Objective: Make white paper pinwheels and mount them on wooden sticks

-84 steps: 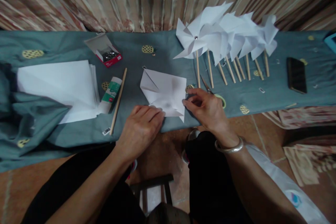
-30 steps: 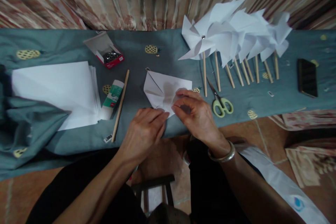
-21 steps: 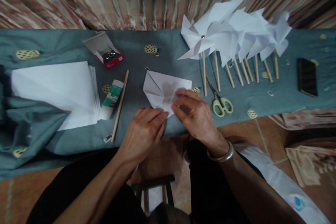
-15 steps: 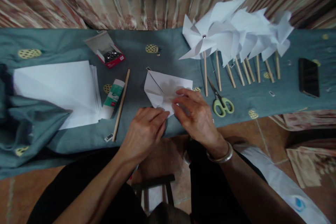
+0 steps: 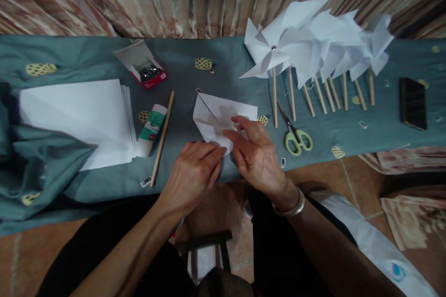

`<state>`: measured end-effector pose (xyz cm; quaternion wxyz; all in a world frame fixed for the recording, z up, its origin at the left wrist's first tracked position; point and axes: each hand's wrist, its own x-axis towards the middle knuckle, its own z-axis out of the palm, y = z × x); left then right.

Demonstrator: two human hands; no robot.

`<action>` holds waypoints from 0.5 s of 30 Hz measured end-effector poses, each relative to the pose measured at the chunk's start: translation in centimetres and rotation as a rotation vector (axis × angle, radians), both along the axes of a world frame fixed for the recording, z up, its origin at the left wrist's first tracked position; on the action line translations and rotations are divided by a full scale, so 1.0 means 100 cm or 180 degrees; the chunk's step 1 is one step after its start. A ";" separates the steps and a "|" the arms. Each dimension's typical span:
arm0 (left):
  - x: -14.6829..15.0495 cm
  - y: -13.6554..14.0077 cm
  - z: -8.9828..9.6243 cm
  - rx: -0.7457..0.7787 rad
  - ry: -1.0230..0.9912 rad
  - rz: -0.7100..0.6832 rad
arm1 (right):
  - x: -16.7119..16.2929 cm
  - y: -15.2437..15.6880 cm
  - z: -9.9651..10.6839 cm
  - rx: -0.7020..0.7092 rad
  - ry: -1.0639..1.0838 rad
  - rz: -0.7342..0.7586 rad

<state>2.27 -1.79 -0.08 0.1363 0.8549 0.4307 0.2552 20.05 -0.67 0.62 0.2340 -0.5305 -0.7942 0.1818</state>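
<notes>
A white sheet of paper (image 5: pixel 204 118) with cuts and a curled-over corner lies on the cloth before me. My left hand (image 5: pixel 193 167) is closed at its near edge, thumb and fingers pinching a corner there. Over the sheet's right part is my right hand (image 5: pixel 259 158), its fingers bent and apart, the fingertips at the paper's surface. Part of the sheet is hidden under both hands. To the left lie a wooden stick (image 5: pixel 162 141) and a glue stick (image 5: pixel 152 130). Green-handled scissors (image 5: pixel 296 141) rest to the right of my right hand.
White paper pinwheels on sticks (image 5: pixel 273 62) lie in a row at the back right. A stack of white paper (image 5: pixel 76 120) is on the left, below an open red box of metal pins (image 5: pixel 149 74). A phone (image 5: pixel 413 102) lies far right on the green tablecloth (image 5: pixel 230 65).
My right hand has shifted slightly left across the paper, its fingers curling differently. My left hand keeps its pinch at the near edge. The whole view has shifted a little.
</notes>
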 end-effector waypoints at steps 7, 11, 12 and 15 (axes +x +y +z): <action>0.000 0.000 0.000 0.0026 -0.0007 -0.0013 | -0.001 0.001 -0.001 0.0020 -0.0052 0.0013; 0.000 0.000 0.000 0.0020 0.0031 -0.0004 | -0.002 0.001 -0.002 0.0001 -0.0069 0.0027; 0.000 0.000 0.000 0.0018 0.0035 -0.0002 | -0.002 0.001 -0.002 0.0007 -0.0082 0.0030; 0.000 0.000 0.000 0.0000 0.0031 0.0002 | -0.002 0.000 -0.003 0.0115 -0.0246 0.0068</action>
